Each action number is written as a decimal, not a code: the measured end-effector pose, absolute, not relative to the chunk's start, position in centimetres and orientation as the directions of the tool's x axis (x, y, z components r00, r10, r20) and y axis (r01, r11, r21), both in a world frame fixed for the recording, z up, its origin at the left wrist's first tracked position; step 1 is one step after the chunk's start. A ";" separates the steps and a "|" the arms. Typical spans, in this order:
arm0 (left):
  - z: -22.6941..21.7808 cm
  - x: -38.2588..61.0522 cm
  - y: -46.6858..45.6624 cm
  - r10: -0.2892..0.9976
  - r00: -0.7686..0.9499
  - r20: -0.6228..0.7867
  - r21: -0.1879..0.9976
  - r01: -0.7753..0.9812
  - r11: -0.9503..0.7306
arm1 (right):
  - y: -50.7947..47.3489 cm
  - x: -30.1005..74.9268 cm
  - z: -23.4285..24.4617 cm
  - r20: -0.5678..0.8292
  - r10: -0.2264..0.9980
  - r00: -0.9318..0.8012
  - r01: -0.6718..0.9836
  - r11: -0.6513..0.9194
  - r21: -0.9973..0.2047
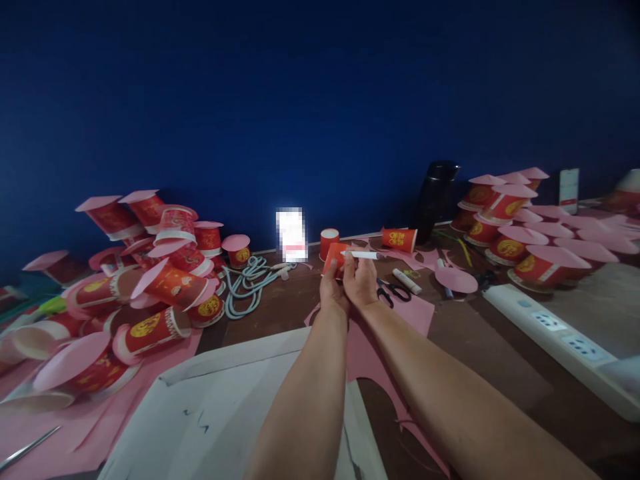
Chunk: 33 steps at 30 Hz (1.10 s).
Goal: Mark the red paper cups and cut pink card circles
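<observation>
My left hand (332,293) is wrapped round a red paper cup (334,255), which it holds tilted above the table. In my right hand (362,279) is a white pen-shaped stick (366,255), pinched by the fingers. Its narrow end lies against or very near the cup; I cannot tell which. Just behind stands another red paper cup (329,241) with a white rim, and a further red cup (400,239) with gold characters lies on its side. Black-handled scissors (394,293) rest on pink paper (417,313) by my right wrist, beside a white glue stick (407,281).
Red cups with pink paper discs are piled at left (175,283) and right (523,233). A coiled cable (247,287), a lit phone (291,233), a black bottle (434,200), a power strip (560,340) and a white box (215,400) surround my arms. A blue wall (320,120) rises behind.
</observation>
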<state>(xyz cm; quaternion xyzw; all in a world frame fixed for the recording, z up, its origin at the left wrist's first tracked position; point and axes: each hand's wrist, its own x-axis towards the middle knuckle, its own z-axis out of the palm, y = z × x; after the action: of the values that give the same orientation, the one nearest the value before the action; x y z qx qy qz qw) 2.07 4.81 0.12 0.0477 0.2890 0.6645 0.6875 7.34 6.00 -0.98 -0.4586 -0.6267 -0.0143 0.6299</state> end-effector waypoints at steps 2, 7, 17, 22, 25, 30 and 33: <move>0.1 2.1 4.8 0.939 -0.062 -0.337 0.454 -0.885 0.104 | 6.0 7.3 -1.0 0.802 0.557 0.214 0.592 0.579 -0.560; 0.0 2.1 4.8 0.937 -0.058 -0.343 0.452 -0.885 0.111 | 6.0 7.4 -1.0 0.787 0.573 0.227 0.590 0.562 -0.579; 0.0 2.1 4.9 0.942 -0.073 -0.329 0.449 -0.889 0.088 | 6.0 7.3 -0.9 0.771 0.581 0.260 0.587 0.539 -0.604; -0.1 2.1 5.0 0.939 -0.070 -0.336 0.442 -0.892 0.091 | 6.0 7.3 -0.9 0.768 0.581 0.271 0.585 0.534 -0.610; -0.1 2.1 5.0 0.944 -0.054 -0.326 0.437 -0.894 0.100 | 6.1 7.3 -0.9 0.759 0.587 0.282 0.579 0.527 -0.623; -0.2 2.1 5.1 0.953 -0.048 -0.299 0.430 -0.898 0.090 | 6.0 7.3 -0.8 0.729 0.617 0.297 0.564 0.503 -0.656; -0.4 2.1 5.2 0.952 -0.056 -0.301 0.443 -0.892 0.088 | 6.0 7.2 -0.7 0.726 0.619 0.299 0.558 0.503 -0.660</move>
<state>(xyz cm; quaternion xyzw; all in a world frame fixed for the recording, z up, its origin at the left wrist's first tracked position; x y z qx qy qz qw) 2.15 5.15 -0.36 0.0546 0.2737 0.6730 0.6849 7.24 5.97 -0.72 -0.4978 -0.5914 0.0241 0.6339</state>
